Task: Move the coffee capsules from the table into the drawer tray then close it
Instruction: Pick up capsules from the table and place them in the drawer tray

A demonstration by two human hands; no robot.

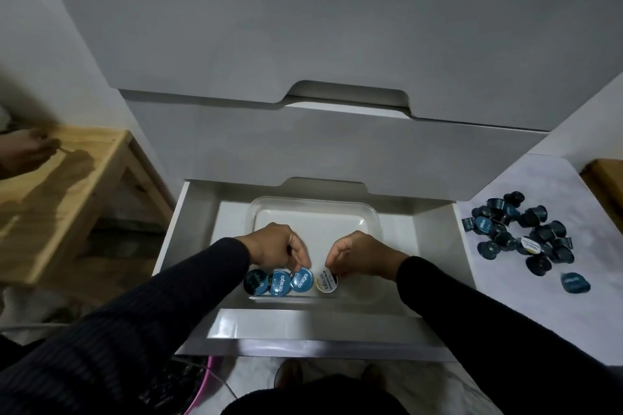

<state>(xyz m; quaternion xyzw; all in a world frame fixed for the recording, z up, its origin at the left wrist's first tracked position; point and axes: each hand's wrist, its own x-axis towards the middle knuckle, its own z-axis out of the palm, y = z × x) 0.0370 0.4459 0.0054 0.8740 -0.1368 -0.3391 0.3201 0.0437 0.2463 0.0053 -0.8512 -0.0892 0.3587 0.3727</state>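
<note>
White cabinet fronts rise above an open drawer, and beside it on the right a pale worktop carries a heap of dark blue coffee capsules with one more lying apart at its near edge. Inside the drawer sits a clear plastic tray with four capsules lined along its near wall. Left hand pinches the third blue-lidded capsule, while right hand pinches a cream-lidded capsule just beside it.
</note>
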